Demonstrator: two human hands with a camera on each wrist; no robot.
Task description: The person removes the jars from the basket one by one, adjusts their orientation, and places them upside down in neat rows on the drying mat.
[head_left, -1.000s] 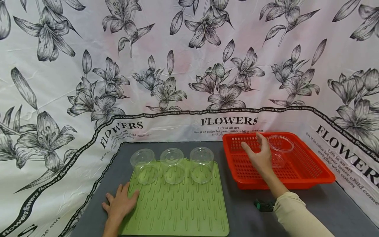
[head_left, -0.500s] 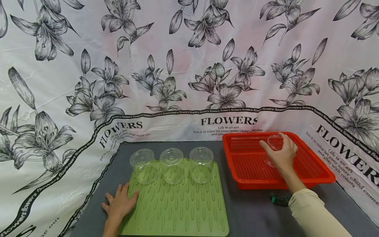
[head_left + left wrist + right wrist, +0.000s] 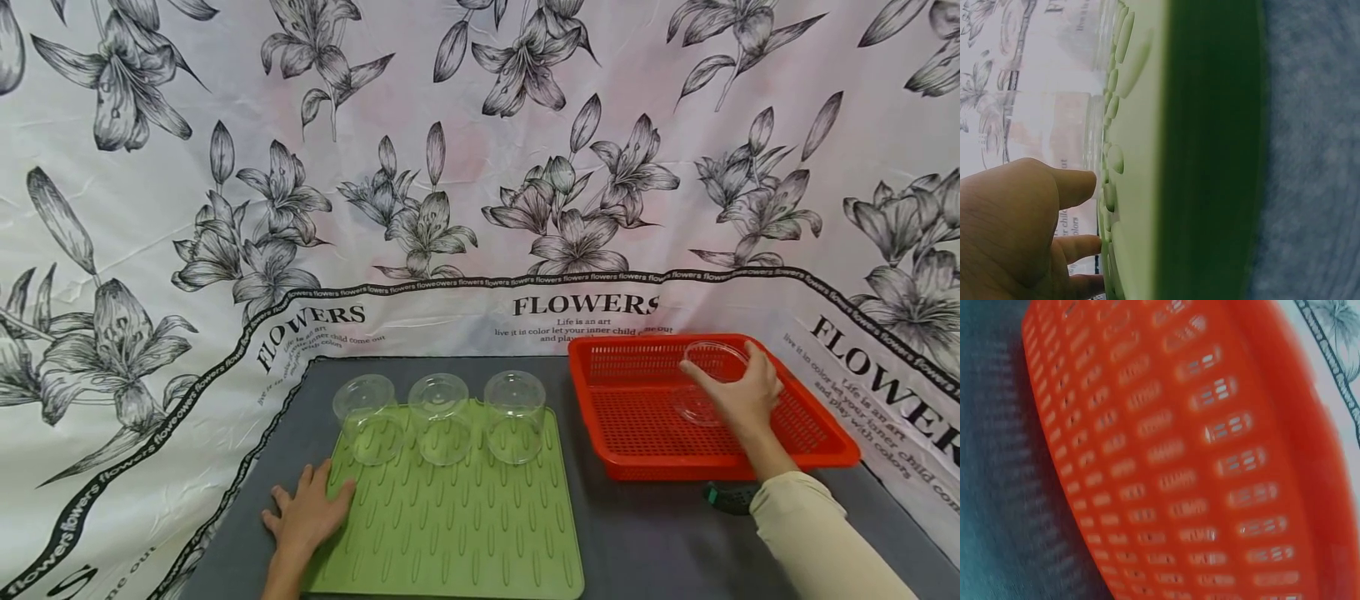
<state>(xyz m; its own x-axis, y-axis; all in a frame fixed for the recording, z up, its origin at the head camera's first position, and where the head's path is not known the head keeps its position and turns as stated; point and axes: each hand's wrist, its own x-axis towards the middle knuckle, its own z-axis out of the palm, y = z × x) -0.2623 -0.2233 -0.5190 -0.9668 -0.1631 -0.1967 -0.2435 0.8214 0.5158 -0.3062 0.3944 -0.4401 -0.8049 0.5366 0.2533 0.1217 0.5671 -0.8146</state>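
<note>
In the head view my right hand (image 3: 748, 393) reaches into the red plastic basket (image 3: 645, 468) and holds a clear plastic cup (image 3: 697, 407) between thumb and fingers near its top. My left hand (image 3: 311, 512) lies with fingers spread at the left edge of a green ribbed mat (image 3: 457, 533). In the left wrist view, the left thumb and fingers (image 3: 1077, 187) are extended beside the mat (image 3: 1135, 156). Three clear cups stand in a row along the mat's far edge: left (image 3: 372, 433), middle (image 3: 442, 433) and right (image 3: 514, 429). The right wrist view shows the basket's slotted wall (image 3: 1147, 450), but no hand.
A grey table (image 3: 637, 542) lies under everything. Flower-printed cloth (image 3: 420, 208) hangs behind and along both sides. A black wrist strap (image 3: 729, 498) shows below the right wrist. The basket stands right of the mat, with a strip of table between.
My right hand has moved right over the basket and come around the cup inside it, which has shifted slightly. The left hand and the three cups on the mat stay put.
</note>
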